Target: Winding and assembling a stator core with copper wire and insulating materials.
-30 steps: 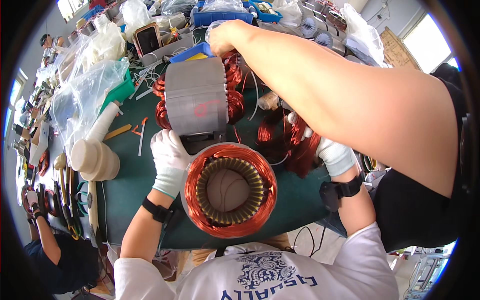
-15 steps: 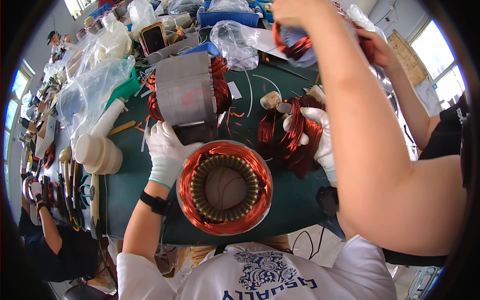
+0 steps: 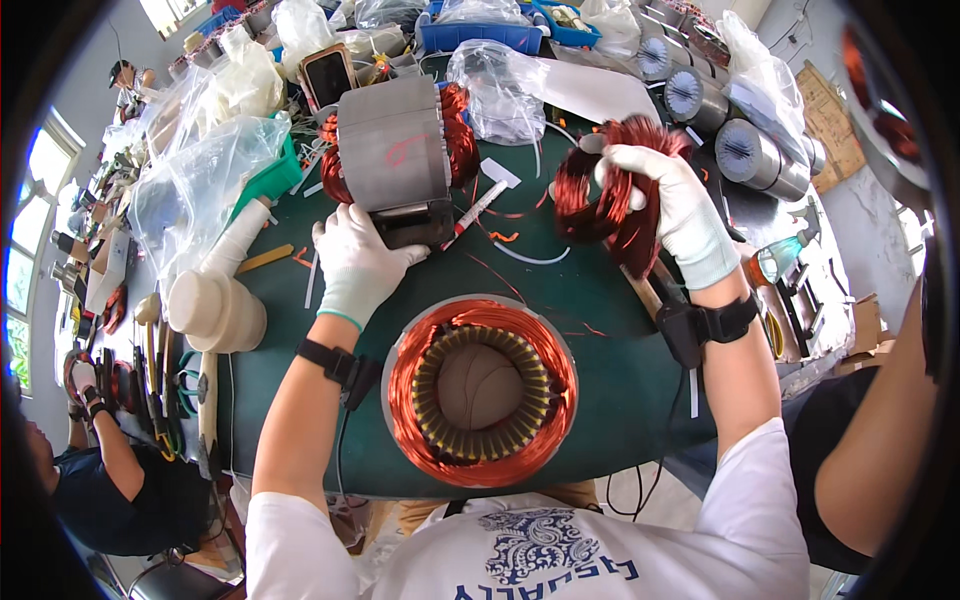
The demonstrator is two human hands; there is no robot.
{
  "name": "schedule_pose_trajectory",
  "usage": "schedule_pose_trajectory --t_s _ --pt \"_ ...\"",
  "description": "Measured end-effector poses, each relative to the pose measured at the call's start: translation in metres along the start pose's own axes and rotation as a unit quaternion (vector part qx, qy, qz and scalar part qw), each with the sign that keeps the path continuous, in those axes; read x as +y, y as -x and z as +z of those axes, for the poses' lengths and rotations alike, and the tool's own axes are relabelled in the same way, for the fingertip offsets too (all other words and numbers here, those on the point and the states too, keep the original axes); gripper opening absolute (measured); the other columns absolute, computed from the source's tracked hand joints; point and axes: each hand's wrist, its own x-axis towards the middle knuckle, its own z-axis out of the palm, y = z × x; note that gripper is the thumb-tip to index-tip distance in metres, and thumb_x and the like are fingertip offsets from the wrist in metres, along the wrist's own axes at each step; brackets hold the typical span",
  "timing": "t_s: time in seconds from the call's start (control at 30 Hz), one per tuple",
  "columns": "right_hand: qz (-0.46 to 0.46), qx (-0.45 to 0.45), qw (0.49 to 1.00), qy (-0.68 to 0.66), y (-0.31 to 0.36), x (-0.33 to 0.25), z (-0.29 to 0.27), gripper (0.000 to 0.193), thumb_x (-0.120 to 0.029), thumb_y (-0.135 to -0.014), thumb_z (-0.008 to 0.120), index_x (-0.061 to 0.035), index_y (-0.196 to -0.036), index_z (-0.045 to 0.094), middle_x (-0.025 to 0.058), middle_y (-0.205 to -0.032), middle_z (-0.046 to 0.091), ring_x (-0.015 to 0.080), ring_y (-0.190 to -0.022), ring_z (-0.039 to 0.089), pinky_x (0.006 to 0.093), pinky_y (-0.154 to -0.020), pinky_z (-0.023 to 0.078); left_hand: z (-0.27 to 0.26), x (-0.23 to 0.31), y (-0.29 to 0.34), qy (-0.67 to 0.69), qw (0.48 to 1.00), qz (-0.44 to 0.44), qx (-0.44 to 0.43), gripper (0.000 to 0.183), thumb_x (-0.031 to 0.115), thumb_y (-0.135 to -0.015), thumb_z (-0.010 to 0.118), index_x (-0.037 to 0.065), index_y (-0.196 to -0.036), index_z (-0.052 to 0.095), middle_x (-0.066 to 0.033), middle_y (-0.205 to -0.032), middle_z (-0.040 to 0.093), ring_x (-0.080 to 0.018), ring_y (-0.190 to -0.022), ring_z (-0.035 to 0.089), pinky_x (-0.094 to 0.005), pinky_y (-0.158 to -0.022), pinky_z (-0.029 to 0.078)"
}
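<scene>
My gloved left hand (image 3: 362, 258) rests, thumb spread, against the black block (image 3: 418, 226) under a grey motor stator (image 3: 392, 145). This stator lies on its side, with copper windings showing at both ends. To the right, my gloved right hand (image 3: 672, 200) is closed around a bundle of dark red copper wire coils (image 3: 632, 225), held above the table. Close to me, a second stator (image 3: 412, 425) stands on end, its bright copper winding ringed around the open bore. Between the hands lies a white and red marker-like stick (image 3: 474, 214).
A white plastic mallet-like tool (image 3: 222, 308) and a wooden stick (image 3: 266, 259) lie left. Plastic bags (image 3: 500, 95) and blue bins (image 3: 480, 38) fill the back. Several metal cylinders (image 3: 757, 160) stand back right. Co-workers sit at both sides; the right one's arm (image 3: 875, 450) shows.
The co-worker's arms have swung away to the right, taking a copper-wound part along. My right hand has raised the coil bundle and moved it farther from me. My left hand stays by the block.
</scene>
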Motion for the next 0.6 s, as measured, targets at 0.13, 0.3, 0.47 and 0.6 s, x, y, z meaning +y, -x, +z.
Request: schedule_pose_trajectory --t_s 0.13,0.3,0.47,0.6 --pt "-0.122 -0.075 0.906 0.398 0.002 0.02 0.029 0.027 -0.026 -0.082 0.069 -0.0041 -0.097 0.067 0.0063 -0.078 0.068 0.0175 -0.066 0.063 0.0316 -0.062 0.05 0.004 -0.004 -0.022 0.002 1.0 -0.021 -0.018 0.097 0.063 -0.066 0.083 -0.008 -0.124 0.052 -0.02 -0.123 0.059 -0.034 -0.12 0.056 -0.0513 -0.108 0.037" --pt "0.04 -0.17 0.696 0.697 0.01 0.067 0.057 0.032 -0.022 -0.079 0.058 -0.0031 -0.103 0.067 0.0218 -0.098 0.071 0.0396 -0.093 0.069 0.047 -0.084 0.055 0.014 0.0 -0.05 -0.05 0.995 -0.055 -0.065 0.101 0.067 -0.07 0.079 -0.007 -0.131 0.047 -0.0187 -0.128 0.057 -0.0312 -0.121 0.056 -0.0452 -0.105 0.042" --pt "0.055 -0.199 0.678 0.705 -0.007 0.093 0.066 0.032 -0.022 -0.082 0.058 -0.002 -0.105 0.068 0.0199 -0.099 0.072 0.0367 -0.095 0.07 0.046 -0.085 0.055 0.019 -0.003 -0.056 -0.048 0.995 -0.052 -0.065 0.102 0.067 -0.07 0.079 -0.008 -0.132 0.046 -0.0189 -0.129 0.057 -0.0317 -0.122 0.056 -0.045 -0.105 0.042" --pt "0.04 -0.121 0.639 0.759 -0.055 0.092 0.05 0.036 -0.027 -0.079 0.06 -0.0026 -0.102 0.072 0.0204 -0.104 0.072 0.0358 -0.097 0.071 0.0443 -0.088 0.055 0.017 -0.001 -0.058 -0.037 0.996 -0.054 -0.066 0.104 0.067 -0.07 0.079 -0.008 -0.133 0.046 -0.0196 -0.13 0.056 -0.0317 -0.124 0.055 -0.0449 -0.106 0.042"
